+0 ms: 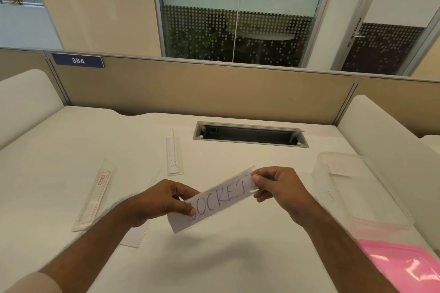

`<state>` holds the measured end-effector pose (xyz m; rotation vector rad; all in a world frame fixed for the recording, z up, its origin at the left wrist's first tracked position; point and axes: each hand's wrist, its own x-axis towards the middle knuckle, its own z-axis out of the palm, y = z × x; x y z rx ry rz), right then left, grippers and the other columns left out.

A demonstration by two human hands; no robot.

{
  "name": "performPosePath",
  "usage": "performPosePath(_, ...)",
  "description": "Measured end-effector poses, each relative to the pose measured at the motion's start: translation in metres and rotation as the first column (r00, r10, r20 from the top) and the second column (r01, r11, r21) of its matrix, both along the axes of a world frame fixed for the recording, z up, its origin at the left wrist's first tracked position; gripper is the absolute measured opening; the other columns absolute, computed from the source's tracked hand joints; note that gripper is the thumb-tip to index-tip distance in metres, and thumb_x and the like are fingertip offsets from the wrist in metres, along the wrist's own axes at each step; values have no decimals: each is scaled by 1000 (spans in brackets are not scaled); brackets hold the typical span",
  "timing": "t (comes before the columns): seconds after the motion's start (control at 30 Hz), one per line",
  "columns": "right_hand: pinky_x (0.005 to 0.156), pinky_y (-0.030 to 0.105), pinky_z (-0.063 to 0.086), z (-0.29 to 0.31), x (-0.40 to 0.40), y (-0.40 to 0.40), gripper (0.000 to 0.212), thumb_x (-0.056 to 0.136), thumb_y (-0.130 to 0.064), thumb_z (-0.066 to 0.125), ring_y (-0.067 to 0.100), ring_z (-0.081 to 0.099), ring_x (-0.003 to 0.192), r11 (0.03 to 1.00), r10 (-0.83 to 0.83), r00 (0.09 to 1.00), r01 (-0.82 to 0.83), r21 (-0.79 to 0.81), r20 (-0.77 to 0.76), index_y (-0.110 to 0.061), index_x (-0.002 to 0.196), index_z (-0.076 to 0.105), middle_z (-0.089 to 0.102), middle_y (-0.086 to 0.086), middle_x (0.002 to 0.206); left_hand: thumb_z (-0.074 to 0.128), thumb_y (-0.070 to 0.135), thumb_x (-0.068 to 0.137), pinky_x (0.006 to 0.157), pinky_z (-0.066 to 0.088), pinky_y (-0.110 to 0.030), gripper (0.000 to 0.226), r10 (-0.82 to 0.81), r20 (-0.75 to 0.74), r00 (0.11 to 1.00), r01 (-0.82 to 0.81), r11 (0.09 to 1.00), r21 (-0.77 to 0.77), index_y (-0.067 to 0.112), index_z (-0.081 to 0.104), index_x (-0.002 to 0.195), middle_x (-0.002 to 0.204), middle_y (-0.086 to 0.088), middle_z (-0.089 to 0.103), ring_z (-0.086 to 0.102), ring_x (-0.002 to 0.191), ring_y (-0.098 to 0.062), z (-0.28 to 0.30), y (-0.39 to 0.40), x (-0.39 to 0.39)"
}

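Above the white desk [214, 264] I hold a white paper label [215, 200] with "SOCKET" written in blue, partly inside a clear plastic sleeve. My left hand [162, 200] pinches its lower left end, thumb on the paper. My right hand [276, 185] pinches the upper right end, where the clear sleeve's edge shows. The strip tilts up to the right.
A clear sleeve with a red-printed label [94, 197] lies at the left. Another sleeve [173, 153] lies behind the hands, and one [133, 235] under my left wrist. A clear plastic box [357, 188] and a pink lid [404, 266] sit at the right. A cable slot [250, 134] is at the back.
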<state>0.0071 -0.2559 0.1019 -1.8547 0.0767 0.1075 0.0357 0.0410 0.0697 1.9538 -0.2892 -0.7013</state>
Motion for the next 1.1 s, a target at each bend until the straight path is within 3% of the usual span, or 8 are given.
performPosePath(0.1, 61, 26, 57, -6, -2, -4, 19, 95, -19, 56, 21, 69, 64, 993, -43, 999, 44, 110, -11, -17, 96, 75, 77, 2, 85, 84, 34, 72, 88, 57, -26, 35, 102, 20, 995, -100, 992, -78, 35, 76, 106, 107, 7, 76, 71, 99, -13, -3, 0, 2)
performPosePath(0.2, 63, 32, 59, -15, -5, -6, 18, 95, -14, 57, 22, 69, 65, 975, -80, 997, 82, 208, -21, -13, 95, 75, 77, 7, 86, 87, 35, 69, 77, 53, -13, 45, 274, 86, 958, -265, 959, -105, 35, 70, 111, 111, 12, 73, 69, 99, -5, -10, -5, -5)
performPosePath(0.27, 63, 34, 58, -22, -9, -9, 19, 94, -11, 57, 23, 68, 65, 953, -107, 994, 112, 283, -33, -10, 93, 76, 77, 11, 87, 88, 36, 67, 77, 56, -18, 57, 418, 102, 903, -402, 904, -148, 32, 62, 118, 110, 5, 71, 71, 93, -11, -17, -8, -13)
performPosePath(0.33, 62, 34, 57, -29, -12, -13, 19, 94, -8, 57, 24, 67, 64, 923, -143, 989, 150, 355, -46, -8, 91, 76, 76, 14, 84, 87, 36, 69, 78, 57, -26, 48, 546, 142, 826, -518, 833, -195, 25, 66, 110, 103, 0, 74, 71, 90, -21, -25, -10, -20)
performPosePath(0.43, 61, 34, 57, -38, -17, -16, 17, 93, -7, 58, 26, 66, 64, 892, -178, 982, 187, 411, -60, -4, 93, 75, 74, 18, 84, 84, 32, 73, 73, 53, -27, 20, 657, 135, 742, -611, 745, -267, 19, 74, 85, 84, 1, 77, 71, 77, -17, -32, -13, -28)
performPosePath(0.6, 60, 34, 57, -48, -22, -17, 17, 93, -5, 57, 27, 65, 63, 870, -184, 980, 197, 451, -73, 2, 96, 72, 73, 19, 84, 78, 27, 80, 87, 53, -45, 12, 675, 74, 734, -619, 710, -334, 15, 76, 77, 79, -14, 73, 62, 75, -20, -36, -12, -36)
performPosePath(0.93, 55, 31, 55, -48, -25, -17, 14, 93, -3, 56, 24, 61, 58, 870, -211, 975, 219, 441, -68, 1, 91, 69, 71, 15, 80, 70, 15, 88, 75, 56, -30, 10, 641, -40, 766, -611, 708, -354, 11, 79, 84, 73, -10, 73, 66, 71, -18, -36, -15, -39)
performPosePath(1.1, 56, 32, 54, -49, -27, -19, 15, 93, -2, 55, 23, 60, 58, 869, -207, 977, 206, 450, -48, 0, 91, 69, 71, 15, 81, 66, 17, 91, 82, 56, -34, 15, 585, -64, 808, -568, 746, -348, 13, 80, 88, 76, -8, 73, 66, 74, -18, -35, -17, -38)
